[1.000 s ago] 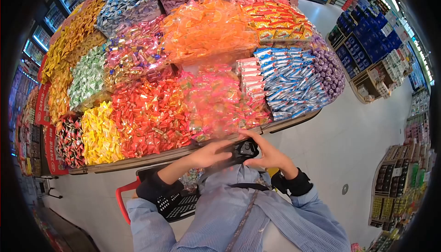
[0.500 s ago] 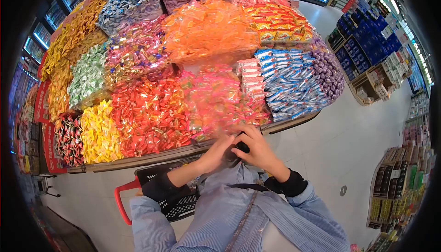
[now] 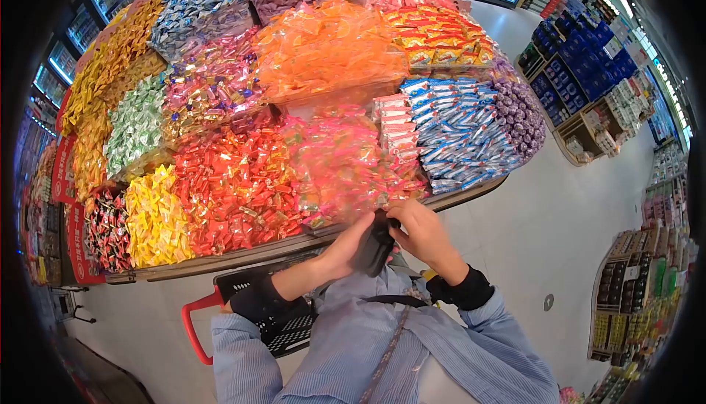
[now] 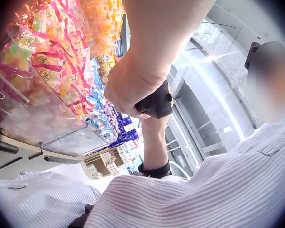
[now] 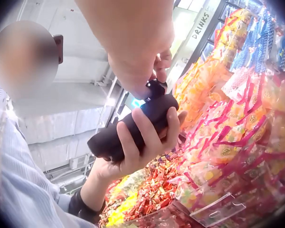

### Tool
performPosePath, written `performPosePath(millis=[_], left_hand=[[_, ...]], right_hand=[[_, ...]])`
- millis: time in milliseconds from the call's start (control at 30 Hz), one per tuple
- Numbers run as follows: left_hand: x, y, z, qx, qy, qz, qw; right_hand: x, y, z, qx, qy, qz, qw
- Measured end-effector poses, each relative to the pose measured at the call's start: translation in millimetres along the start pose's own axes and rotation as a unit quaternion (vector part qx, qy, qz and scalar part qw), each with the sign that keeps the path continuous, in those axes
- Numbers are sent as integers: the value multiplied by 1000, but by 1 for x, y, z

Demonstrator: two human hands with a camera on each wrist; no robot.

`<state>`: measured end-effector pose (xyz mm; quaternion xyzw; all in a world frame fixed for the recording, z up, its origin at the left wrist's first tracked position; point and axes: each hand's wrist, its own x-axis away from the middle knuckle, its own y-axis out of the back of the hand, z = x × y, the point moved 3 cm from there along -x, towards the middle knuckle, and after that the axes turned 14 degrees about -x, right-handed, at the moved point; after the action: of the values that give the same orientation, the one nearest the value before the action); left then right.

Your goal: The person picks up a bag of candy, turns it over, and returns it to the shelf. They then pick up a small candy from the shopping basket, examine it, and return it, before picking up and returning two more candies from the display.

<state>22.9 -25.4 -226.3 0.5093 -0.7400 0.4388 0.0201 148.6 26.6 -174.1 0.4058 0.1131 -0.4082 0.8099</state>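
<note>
A black case (image 3: 375,248) is held in front of the body, near the wooden edge of the candy surface (image 3: 220,263), by the left hand (image 3: 344,252), whose grip is clamped round it; from the right wrist the fingers are seen wrapped over its side. At the end of the case that is turned away from the body, a small black piece (image 5: 156,89) is pinched by the right hand (image 3: 428,238), with thumb and fingers of that grip brought together on it. Whether the piece is joined to the case or only touches it cannot be made out, as it is largely covered by the hand. A black band (image 3: 471,290) is worn on each wrist, and the body is covered by a striped shirt (image 3: 471,360). Below the left forearm, a black basket (image 3: 290,332) with a red handle (image 3: 188,327) is partly hidden. The surface is heaped with wrapped sweets: pink sweets (image 3: 342,157) are piled nearest the hands, red sweets (image 3: 239,190) and yellow sweets (image 3: 156,216) to their left, blue-and-white sticks (image 3: 463,135) to their right, and orange sweets (image 3: 331,51) behind them.
</note>
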Motion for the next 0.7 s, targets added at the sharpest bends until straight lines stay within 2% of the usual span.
performPosePath(millis=[67, 200, 267, 400, 500, 700], left_hand=[[-1, 2, 2, -3, -14, -24, 1000], [5, -2, -5, 5, -41, -62, 997], [12, -8, -11, 28, -26, -61, 997], [13, -4, -13, 76, -25, -27, 996], [10, 0, -9, -15, -77, -34, 996], [12, 5, -5, -78, -87, -34, 993]], right_hand=[[0, -4, 5, -5, 9, 68, 998], [1, -4, 16, -49, -17, 116, 992], [-1, -1, 22, -76, -36, 125, 989], [2, -2, 20, -103, -36, 110, 988], [6, -5, 11, -134, -70, 78, 985], [5, -8, 4, -171, -70, 62, 981]])
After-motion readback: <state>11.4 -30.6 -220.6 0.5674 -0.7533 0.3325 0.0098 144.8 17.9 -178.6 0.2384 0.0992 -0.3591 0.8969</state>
